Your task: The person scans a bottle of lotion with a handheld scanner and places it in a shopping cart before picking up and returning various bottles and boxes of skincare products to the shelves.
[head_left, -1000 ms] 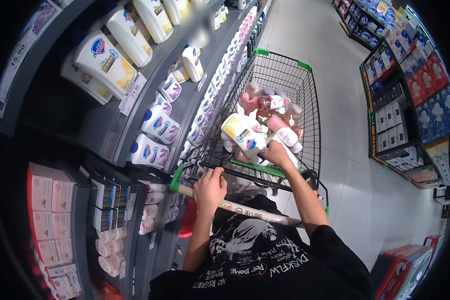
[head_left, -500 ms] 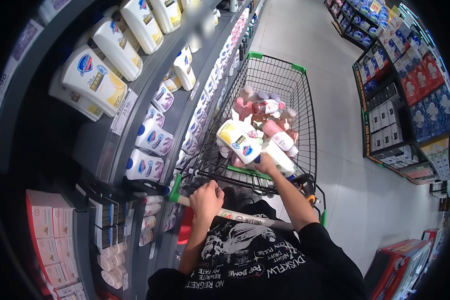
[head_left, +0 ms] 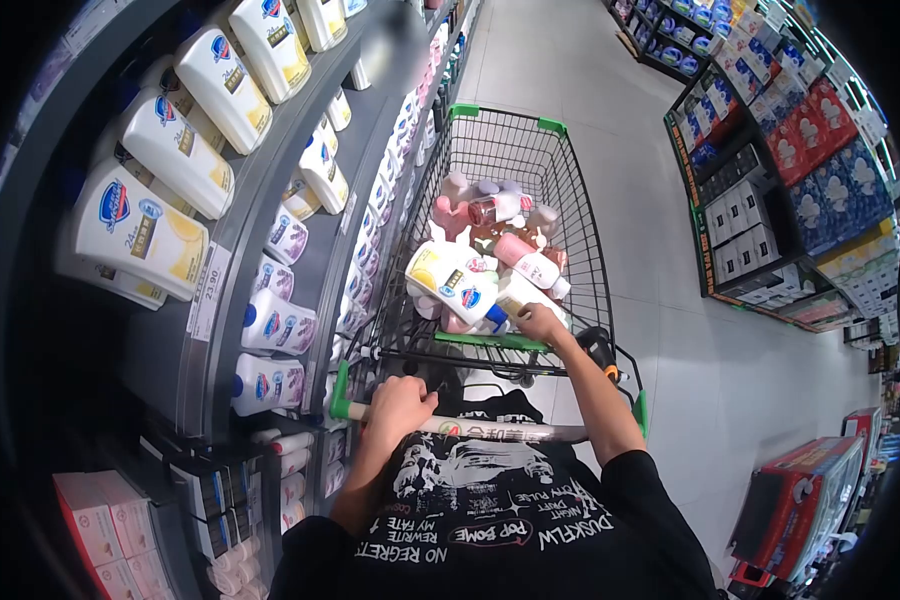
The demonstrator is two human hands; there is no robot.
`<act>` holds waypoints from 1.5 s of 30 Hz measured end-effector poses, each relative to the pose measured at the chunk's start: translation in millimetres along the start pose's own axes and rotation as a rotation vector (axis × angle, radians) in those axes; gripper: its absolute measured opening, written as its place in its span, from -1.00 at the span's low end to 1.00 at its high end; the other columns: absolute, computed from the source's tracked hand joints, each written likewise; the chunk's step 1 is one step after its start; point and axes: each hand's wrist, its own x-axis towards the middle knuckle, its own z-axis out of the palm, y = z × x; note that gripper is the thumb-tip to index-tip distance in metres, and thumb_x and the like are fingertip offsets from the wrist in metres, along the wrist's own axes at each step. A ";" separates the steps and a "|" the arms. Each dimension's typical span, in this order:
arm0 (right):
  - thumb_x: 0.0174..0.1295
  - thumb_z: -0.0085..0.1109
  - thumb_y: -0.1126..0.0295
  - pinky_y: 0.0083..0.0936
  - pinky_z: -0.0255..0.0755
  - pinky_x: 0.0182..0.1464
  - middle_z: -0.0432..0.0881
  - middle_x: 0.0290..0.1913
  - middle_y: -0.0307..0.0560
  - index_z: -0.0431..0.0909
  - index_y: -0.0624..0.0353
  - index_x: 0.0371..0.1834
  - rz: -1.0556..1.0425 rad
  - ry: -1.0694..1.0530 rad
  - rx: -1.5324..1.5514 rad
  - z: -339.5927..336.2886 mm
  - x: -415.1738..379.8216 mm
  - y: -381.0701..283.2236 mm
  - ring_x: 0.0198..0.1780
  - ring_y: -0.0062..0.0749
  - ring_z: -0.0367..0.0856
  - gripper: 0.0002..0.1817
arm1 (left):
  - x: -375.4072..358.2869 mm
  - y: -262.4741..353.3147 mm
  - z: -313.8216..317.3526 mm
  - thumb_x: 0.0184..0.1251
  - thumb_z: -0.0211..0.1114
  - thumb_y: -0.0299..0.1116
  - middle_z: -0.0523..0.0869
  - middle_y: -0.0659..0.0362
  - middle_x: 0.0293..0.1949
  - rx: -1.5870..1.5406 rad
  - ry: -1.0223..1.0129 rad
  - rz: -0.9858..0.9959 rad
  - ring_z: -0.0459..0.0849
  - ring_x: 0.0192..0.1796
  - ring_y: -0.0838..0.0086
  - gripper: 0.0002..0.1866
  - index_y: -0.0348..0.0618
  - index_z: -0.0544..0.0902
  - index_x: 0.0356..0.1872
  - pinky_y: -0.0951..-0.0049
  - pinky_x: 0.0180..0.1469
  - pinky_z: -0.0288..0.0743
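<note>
My left hand (head_left: 400,405) is closed around the left part of the handle (head_left: 480,430) of a shopping cart (head_left: 595,250). My right hand (head_left: 542,323) reaches into the near end of the cart, fingers closed on the near end of a white bottle (head_left: 532,294). Just left of it lies a white body wash bottle (head_left: 452,279) with a yellow label and blue cap, tilted on top of the pile. A pink bottle (head_left: 526,262) and a clear reddish bottle (head_left: 488,210) lie beyond. Several other bottles beneath are partly hidden.
Shelves on the left hold rows of white body wash bottles (head_left: 140,235) and purple-labelled ones (head_left: 278,322), close beside the cart. Grey floor (head_left: 660,330) runs along the right, with a display shelf (head_left: 760,200) beyond. A red box (head_left: 795,510) stands at lower right.
My right hand has left the blue cap of the yellow-labelled bottle and now grips the white bottle beside it. My left hand stays on the handle. The view has shifted slightly.
</note>
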 end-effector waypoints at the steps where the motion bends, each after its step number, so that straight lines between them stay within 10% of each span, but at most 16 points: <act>1: 0.04 0.29 0.18 -0.29 0.51 0.10 0.70 -0.10 0.24 0.68 0.20 -0.04 0.002 0.004 -0.011 -4.6 1.3 0.1 -0.03 0.01 0.68 -0.56 | 3.6 1.5 -4.8 0.18 0.32 -0.16 0.71 -0.06 -0.49 -0.009 0.016 0.012 0.71 -0.33 0.02 -0.70 -0.24 0.72 -0.44 0.14 -0.17 0.58; 20: 0.13 0.30 0.30 -0.35 0.60 -0.07 0.69 -0.18 0.16 0.55 0.36 -0.01 -0.163 -0.156 -0.157 -20.8 113.4 -44.4 -0.17 -0.26 0.70 -0.58 | 100.9 14.1 -38.9 0.20 0.26 -0.33 0.71 -0.11 -0.49 -0.055 0.089 -0.017 0.73 -0.40 -0.02 -0.81 -0.26 0.68 -0.43 0.08 -0.28 0.61; 25: 0.36 0.19 0.12 -0.36 0.65 -0.03 0.60 -0.12 -0.08 0.51 0.32 0.05 0.109 -0.337 0.617 -49.7 118.6 -46.6 -0.11 -0.39 0.63 -0.55 | 129.9 18.1 -42.4 0.16 0.29 -0.34 0.70 -0.07 -0.52 -0.103 0.199 0.056 0.74 -0.42 0.04 -0.85 -0.22 0.66 -0.46 0.10 -0.32 0.60; 29: 0.40 0.12 0.07 -0.34 0.64 -0.12 0.61 -0.15 -0.08 0.50 0.33 0.10 0.237 -0.145 0.660 -59.0 131.2 -50.7 -0.09 -0.38 0.62 -0.51 | 153.7 6.9 -39.3 0.19 0.27 -0.32 0.69 -0.14 -0.52 -0.139 0.162 0.079 0.72 -0.42 -0.02 -0.81 -0.25 0.68 -0.47 0.05 -0.27 0.60; 36: 0.21 0.29 -0.04 -0.39 0.56 -0.38 0.62 -0.54 -0.08 0.67 0.35 -0.21 -0.109 0.251 -0.017 -146.3 155.8 -135.4 -0.54 -0.49 0.59 -0.46 | 203.0 -6.7 -59.0 0.17 0.27 -0.37 0.71 -0.08 -0.47 -0.146 0.157 0.334 0.72 -0.36 -0.01 -0.86 -0.26 0.64 -0.43 0.05 -0.24 0.60; 39: 0.11 0.34 0.00 -0.12 0.56 -0.10 0.68 -0.29 0.23 0.61 0.32 -0.18 -0.342 0.345 -0.497 -188.9 156.0 -190.2 -0.22 0.11 0.69 -0.48 | 225.2 -16.0 -87.4 0.10 0.30 -0.38 0.70 -0.05 -0.46 -0.123 0.382 0.549 0.73 -0.36 0.02 -0.81 -0.26 0.65 -0.30 0.12 -0.20 0.59; 45: 0.10 0.35 0.13 -0.12 0.58 -0.18 0.68 -0.20 0.12 0.52 0.24 -0.08 -0.558 0.186 -0.955 -235.0 143.6 -274.1 -0.20 0.07 0.69 -0.55 | 207.0 -33.1 -87.2 0.27 0.16 0.00 0.61 -0.07 -0.73 0.149 0.278 0.371 0.65 -0.61 0.06 -0.46 -0.24 0.69 -0.73 0.17 -0.34 0.50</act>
